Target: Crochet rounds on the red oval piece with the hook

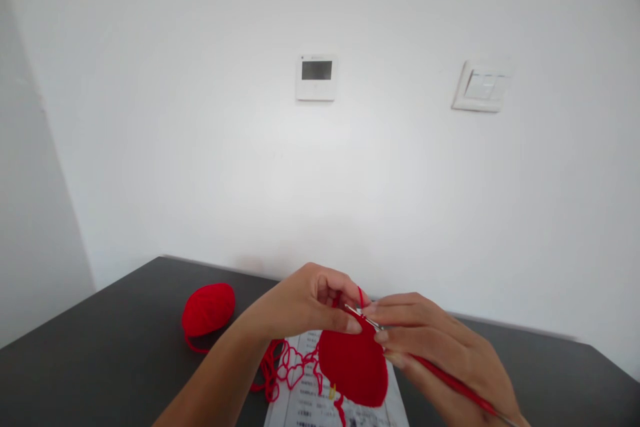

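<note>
My left hand (320,300) pinches the top edge of a red crochet piece (355,367), thumb in front. A strand of red yarn runs over its raised index finger. In my right hand (435,340) is a crochet hook (450,381) with a red handle, its metal tip at the top edge of the piece close to my left fingertips. The piece hangs below both hands, and a small yellow stitch marker (333,391) shows at its lower left. Loose red yarn (295,363) lies in loops left of the piece.
A red ball of yarn (209,309) rests on the dark table (125,340) at the left. Under the crochet piece lies a printed sheet (300,407). On the white wall behind are a thermostat panel (317,79) and a light switch (483,87).
</note>
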Tool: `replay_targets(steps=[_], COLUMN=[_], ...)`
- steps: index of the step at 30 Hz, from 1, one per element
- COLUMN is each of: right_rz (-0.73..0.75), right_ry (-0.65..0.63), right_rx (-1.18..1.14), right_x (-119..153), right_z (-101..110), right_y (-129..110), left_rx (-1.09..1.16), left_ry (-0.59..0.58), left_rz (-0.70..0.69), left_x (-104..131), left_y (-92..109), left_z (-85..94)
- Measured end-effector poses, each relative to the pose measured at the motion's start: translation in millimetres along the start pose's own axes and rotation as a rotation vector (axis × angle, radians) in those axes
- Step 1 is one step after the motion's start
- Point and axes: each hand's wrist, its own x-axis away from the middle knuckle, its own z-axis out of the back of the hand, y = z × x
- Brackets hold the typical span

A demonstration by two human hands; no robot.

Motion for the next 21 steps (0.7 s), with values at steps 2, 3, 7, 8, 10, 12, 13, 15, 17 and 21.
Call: replay_targets(steps=[2,3,7,8,10,12,13,15,17,21], right_rz=[0.049,0.058,-0.014,-0.046,-0.101,-0.134,-0.147,-0.175,-0.199,-0.159], right_ry=[-0.008,-0.009,-0.007,0.004,0.031,0.055,0.065,0.095,0.14,0.208], right_rx=[0.077,0.103,0.137,0.135,0.123,0.111,0.113,0.141,0.194,0.278], right_x=[1,2,8,10,14,16,16,17,17,18], right_z=[-1,-2,-2,-1,-2,-3,-4,-7,-10,-13], right_y=[1,2,5,6,7,8,9,8,7,5], left_rx=[-0.002,-0.009,-0.079,-0.111,-0.193,-0.291,-0.339,-0.444,-0.514,-0.342], left_ry=[0.0,0.004,0.088,0.118,0.18,0.243,0.274,0.348,0.417,0.42], left_rz=[0.017,0.018,-0.056,-0.086,-0.152,-0.212,-0.232,-0.266,-0.308,-0.269], left_x=[-1,-1,-1,-1,0,0,1,1,1,-1], left_y=[1,1,-3,-3,-4,-3,-2,0,2,-1], left_z=[-1.9,-2.4,-2.3,-2.3,-3.4,-6.9,-9.7,-16.7,-23.8,-30.6])
